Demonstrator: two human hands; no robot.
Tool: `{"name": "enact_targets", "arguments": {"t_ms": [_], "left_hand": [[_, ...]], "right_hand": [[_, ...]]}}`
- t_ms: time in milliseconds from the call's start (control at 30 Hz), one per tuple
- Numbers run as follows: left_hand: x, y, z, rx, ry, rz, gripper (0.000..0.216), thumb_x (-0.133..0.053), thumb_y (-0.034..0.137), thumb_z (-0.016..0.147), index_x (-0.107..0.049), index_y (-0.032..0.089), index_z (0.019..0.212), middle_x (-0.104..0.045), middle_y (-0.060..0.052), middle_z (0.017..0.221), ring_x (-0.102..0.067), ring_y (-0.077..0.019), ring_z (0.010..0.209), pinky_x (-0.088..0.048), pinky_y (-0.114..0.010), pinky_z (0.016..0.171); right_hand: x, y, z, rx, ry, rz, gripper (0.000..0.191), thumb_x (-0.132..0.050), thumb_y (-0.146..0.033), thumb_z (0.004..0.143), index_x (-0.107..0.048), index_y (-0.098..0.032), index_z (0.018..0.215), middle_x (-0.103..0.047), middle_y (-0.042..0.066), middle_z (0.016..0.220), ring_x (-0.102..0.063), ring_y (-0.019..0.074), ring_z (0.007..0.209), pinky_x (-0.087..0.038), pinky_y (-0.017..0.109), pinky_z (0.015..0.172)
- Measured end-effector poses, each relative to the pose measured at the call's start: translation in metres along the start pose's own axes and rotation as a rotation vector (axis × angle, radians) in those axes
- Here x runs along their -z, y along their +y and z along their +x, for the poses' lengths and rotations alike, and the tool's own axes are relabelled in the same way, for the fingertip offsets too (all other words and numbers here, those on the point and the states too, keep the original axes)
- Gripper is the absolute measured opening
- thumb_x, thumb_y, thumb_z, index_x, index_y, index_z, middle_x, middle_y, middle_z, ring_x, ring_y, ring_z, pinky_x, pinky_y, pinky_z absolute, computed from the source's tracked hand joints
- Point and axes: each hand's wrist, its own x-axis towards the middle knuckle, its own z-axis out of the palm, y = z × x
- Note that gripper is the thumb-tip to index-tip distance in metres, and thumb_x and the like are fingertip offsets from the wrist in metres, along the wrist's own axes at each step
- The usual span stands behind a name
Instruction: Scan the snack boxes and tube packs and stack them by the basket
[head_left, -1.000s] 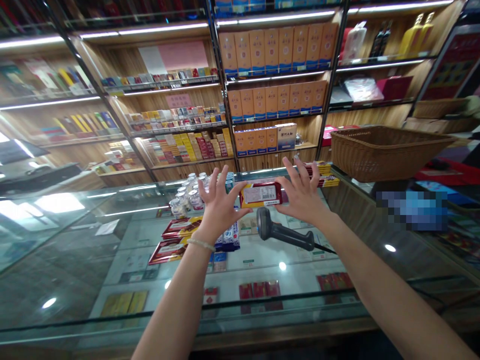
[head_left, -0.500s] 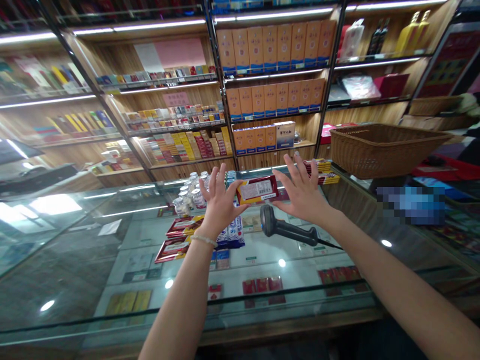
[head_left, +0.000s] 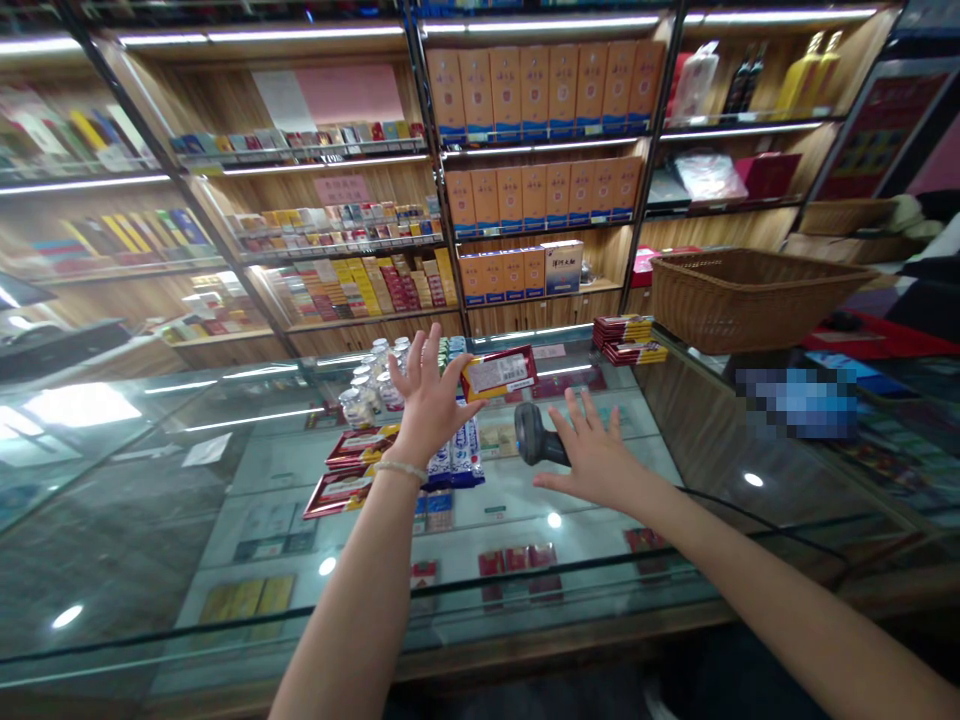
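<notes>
My left hand is raised over the glass counter and grips one end of a red and yellow carton between thumb and fingers. The carton's white barcode label faces me. My right hand is lower, fingers spread and holding nothing, directly over the handle of a black barcode scanner that lies on the glass. Its cable runs off to the right.
Red cartons, blue and white cartons and small jars lie on the counter near my left hand. A stack of red cartons and a wicker basket stand at the right. Shelves of boxed goods fill the back wall.
My right hand let go of the carton and dropped down onto the scanner. The left hand now holds the carton alone, tilted up slightly.
</notes>
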Motion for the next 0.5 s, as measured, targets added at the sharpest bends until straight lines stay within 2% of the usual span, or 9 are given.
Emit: {"name": "enact_targets", "arguments": {"t_ms": [100, 200, 267, 333, 400, 500], "left_hand": [[0.001, 0.0, 0.0, 0.006, -0.021, -0.002, 0.059, -0.087, 0.045, 0.08, -0.066, 0.027, 0.131, -0.019, -0.018, 0.178, -0.014, -0.0443, 0.164, 0.0, -0.076, 0.127], [0.0, 0.0, 0.0, 0.018, -0.028, -0.005, 0.059, -0.087, 0.046, 0.08, -0.066, 0.027, 0.131, -0.017, -0.016, 0.178, -0.014, -0.045, 0.164, 0.002, -0.075, 0.128], [0.0, 0.0, 0.0, 0.022, -0.027, 0.0, 0.06, -0.088, 0.045, 0.079, -0.066, 0.027, 0.132, -0.017, -0.016, 0.178, -0.014, -0.0453, 0.164, 0.002, -0.075, 0.128], [-0.001, 0.0, 0.0, 0.023, -0.025, 0.006, 0.06, -0.089, 0.043, 0.078, -0.066, 0.028, 0.131, -0.018, -0.016, 0.178, -0.015, -0.0451, 0.164, 0.001, -0.075, 0.128], [-0.001, 0.0, -0.001, 0.024, -0.024, 0.011, 0.06, -0.089, 0.042, 0.077, -0.066, 0.028, 0.131, -0.02, -0.017, 0.178, -0.015, -0.0445, 0.164, 0.001, -0.074, 0.128], [0.0, 0.0, -0.001, 0.024, -0.029, 0.022, 0.061, -0.09, 0.04, 0.077, -0.066, 0.027, 0.131, -0.022, -0.018, 0.177, -0.015, -0.0445, 0.164, 0.0, -0.075, 0.128]], "right_hand": [[0.013, -0.007, 0.003, -0.06, -0.152, 0.016, 0.105, -0.062, -0.081, 0.085, -0.04, -0.014, 0.163, -0.012, 0.03, 0.176, -0.006, 0.053, 0.162, -0.02, 0.086, 0.114], [0.027, -0.012, 0.005, -0.084, -0.247, 0.025, 0.087, -0.067, -0.068, 0.09, -0.05, -0.014, 0.156, -0.014, 0.028, 0.176, -0.007, 0.0493, 0.163, -0.025, 0.079, 0.118], [0.032, -0.014, 0.005, -0.084, -0.254, 0.023, 0.068, -0.066, -0.056, 0.094, -0.058, -0.014, 0.146, -0.024, 0.027, 0.174, -0.017, 0.0461, 0.162, -0.034, 0.07, 0.119], [0.036, -0.015, 0.006, -0.076, -0.244, 0.014, 0.053, -0.064, -0.044, 0.096, -0.062, -0.014, 0.139, -0.039, 0.025, 0.166, -0.035, 0.0419, 0.154, -0.044, 0.059, 0.115], [0.038, -0.017, 0.008, -0.067, -0.235, -0.01, 0.046, -0.061, -0.036, 0.095, -0.064, -0.014, 0.134, -0.052, 0.022, 0.153, -0.049, 0.0381, 0.14, -0.051, 0.051, 0.105], [0.042, -0.02, 0.012, -0.066, -0.239, -0.056, 0.04, -0.062, -0.032, 0.091, -0.067, -0.012, 0.125, -0.061, 0.02, 0.134, -0.06, 0.035, 0.123, -0.055, 0.044, 0.094]]}}
